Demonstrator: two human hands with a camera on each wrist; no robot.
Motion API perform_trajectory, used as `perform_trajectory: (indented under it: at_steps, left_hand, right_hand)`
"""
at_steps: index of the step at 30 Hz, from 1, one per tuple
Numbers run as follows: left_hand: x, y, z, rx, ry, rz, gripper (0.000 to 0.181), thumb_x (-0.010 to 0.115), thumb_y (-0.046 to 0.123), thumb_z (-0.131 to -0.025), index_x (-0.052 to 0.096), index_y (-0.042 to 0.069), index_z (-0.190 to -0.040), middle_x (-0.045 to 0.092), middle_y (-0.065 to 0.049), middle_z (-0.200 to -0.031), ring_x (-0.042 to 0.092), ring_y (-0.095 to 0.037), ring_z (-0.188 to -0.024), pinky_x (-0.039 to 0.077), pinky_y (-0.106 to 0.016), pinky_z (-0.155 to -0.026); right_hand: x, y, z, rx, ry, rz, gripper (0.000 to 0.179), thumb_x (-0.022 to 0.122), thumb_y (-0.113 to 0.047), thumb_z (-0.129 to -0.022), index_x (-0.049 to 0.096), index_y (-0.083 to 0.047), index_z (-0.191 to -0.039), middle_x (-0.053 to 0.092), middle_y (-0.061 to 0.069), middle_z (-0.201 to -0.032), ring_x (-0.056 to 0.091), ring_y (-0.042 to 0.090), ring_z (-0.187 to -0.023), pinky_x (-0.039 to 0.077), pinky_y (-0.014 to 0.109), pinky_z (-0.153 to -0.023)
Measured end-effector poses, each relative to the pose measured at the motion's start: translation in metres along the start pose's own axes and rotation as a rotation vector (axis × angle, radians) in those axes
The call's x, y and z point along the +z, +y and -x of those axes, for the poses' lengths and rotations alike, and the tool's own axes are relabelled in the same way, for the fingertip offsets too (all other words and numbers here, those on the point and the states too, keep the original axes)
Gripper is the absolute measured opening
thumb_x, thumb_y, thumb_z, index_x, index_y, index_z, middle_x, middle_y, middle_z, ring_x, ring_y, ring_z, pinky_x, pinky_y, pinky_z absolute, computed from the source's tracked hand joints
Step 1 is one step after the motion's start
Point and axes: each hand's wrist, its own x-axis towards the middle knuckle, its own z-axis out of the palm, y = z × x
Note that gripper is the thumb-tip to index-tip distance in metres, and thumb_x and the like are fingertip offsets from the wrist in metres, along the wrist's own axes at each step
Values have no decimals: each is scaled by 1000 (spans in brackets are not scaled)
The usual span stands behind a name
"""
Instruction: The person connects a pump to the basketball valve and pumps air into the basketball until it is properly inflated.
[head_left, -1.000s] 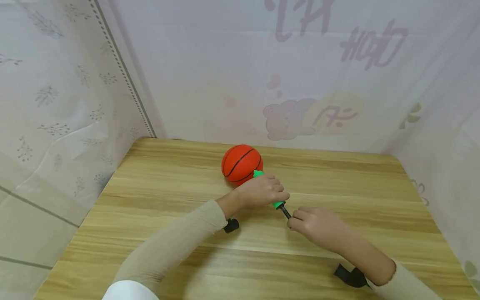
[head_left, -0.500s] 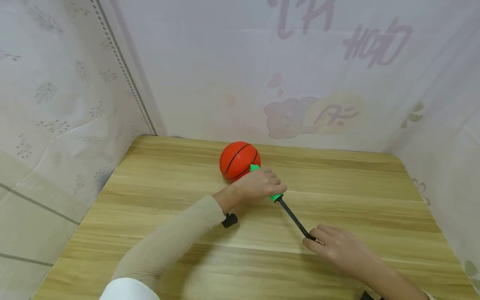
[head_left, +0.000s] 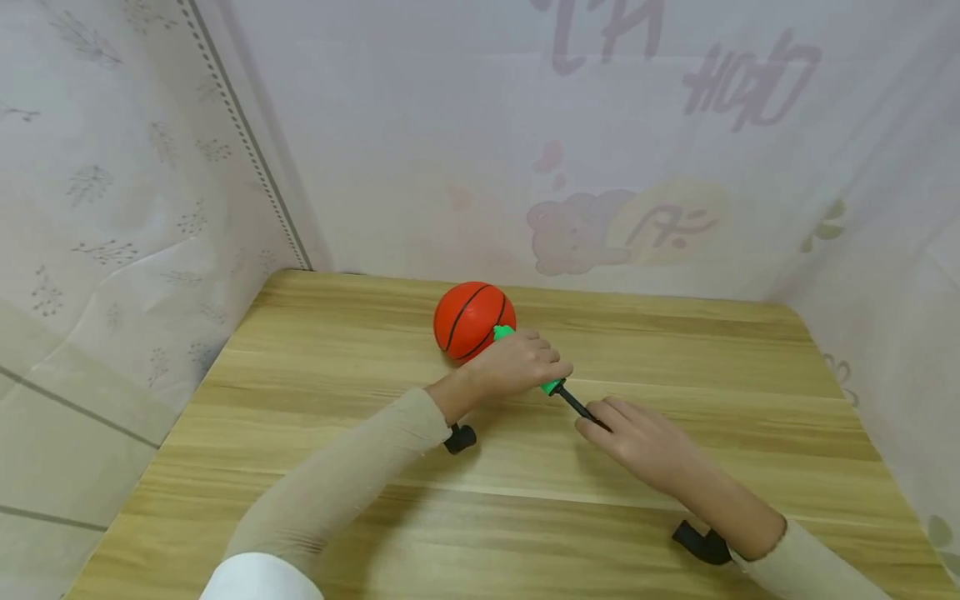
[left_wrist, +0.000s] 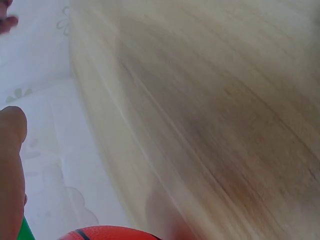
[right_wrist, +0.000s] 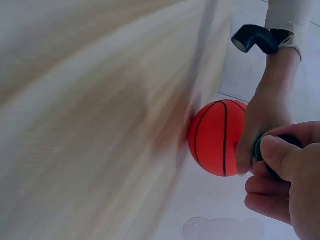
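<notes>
A red-orange basketball (head_left: 471, 321) with black lines rests on the table near its far edge. The tip of a green hand pump (head_left: 503, 332) meets the ball's near right side; whether it is inserted cannot be told. My left hand (head_left: 517, 365) grips the green barrel and hides most of it. From the barrel's lower end a black rod (head_left: 576, 404) sticks out a short way. My right hand (head_left: 637, 437) holds the handle at the rod's end, mostly covered by the fingers. In the right wrist view, thumb and fingers (right_wrist: 277, 155) close around the dark handle.
The wood-grain table (head_left: 315, 333) extends on all sides of the ball. Pale printed curtains (head_left: 420, 150) hang behind and at both sides. A black angled device (head_left: 460, 439) sits at my left wrist, and another black device (head_left: 701, 543) at my right.
My right hand drew the pump rod far out toward the lower right, then pushed it back up-left, leaving a short length showing. The left hand keeps its grip; the ball appears slightly further left.
</notes>
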Motion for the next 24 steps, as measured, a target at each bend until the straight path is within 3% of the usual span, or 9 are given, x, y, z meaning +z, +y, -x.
perform_trajectory:
  at_steps: [8,14,19,24]
  left_hand:
    - [1,1,-2,1,-27,11,17,59,0,-96,59,17,-93,47,7,-66,42,-8,-63,31,-20,-66]
    - [1,-1,1,14,-59,-13,20,57,-3,-95,56,16,-90,36,7,-66,35,-8,-64,31,-21,-66]
    - [1,-2,0,20,-56,-1,21,58,-3,-94,56,17,-91,39,8,-67,40,-8,-64,35,-21,-67]
    - [3,1,-3,24,-18,15,21,58,-4,-94,56,17,-90,40,8,-66,40,-7,-63,31,-21,-65]
  right_hand:
    - [6,4,-10,-37,-22,70,55,14,-7,-112,68,-1,-98,60,7,-86,54,15,-70,47,21,-57]
    - [-6,-8,14,-68,0,13,49,21,-9,-113,67,-5,-96,61,3,-85,57,15,-71,50,22,-58]
    - [-16,-20,34,-64,33,-3,43,28,-9,-112,68,-7,-94,61,1,-84,57,13,-69,50,21,-58]
    - [-21,-22,39,-41,30,-33,44,27,-10,-112,67,-8,-95,61,1,-85,56,12,-70,48,20,-57]
